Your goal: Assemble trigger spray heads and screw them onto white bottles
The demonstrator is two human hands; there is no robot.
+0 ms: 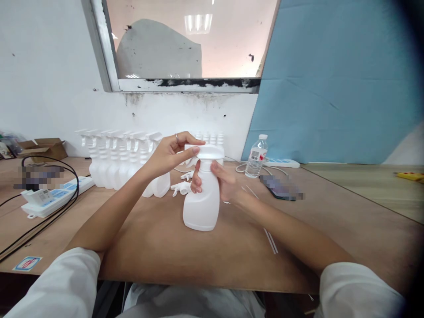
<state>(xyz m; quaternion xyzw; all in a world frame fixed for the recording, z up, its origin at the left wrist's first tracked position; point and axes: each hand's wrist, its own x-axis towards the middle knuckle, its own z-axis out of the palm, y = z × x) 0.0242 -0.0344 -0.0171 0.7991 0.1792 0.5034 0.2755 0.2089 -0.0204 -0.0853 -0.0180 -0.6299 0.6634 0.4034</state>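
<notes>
A white spray bottle [202, 207] stands slightly tilted in front of me, above the middle of the table. My right hand [227, 182] is closed around its neck, thumb at the front and fingers showing on the left side. On top sits a white trigger sprayer head [210, 152]. My left hand [172, 152] pinches the left end of that head between thumb and fingers; a ring is on one finger. Just behind the bottle lie loose white trigger sprayer heads [180, 188]. The head's trigger is hidden from me.
Rows of white spray bottles with heads [114, 170] stand at the back left. A power strip [58, 196] with black cables lies left. Behind to the right are a water bottle [256, 159] and a phone [278, 187]. Thin white tubes [270, 240] lie near my right forearm.
</notes>
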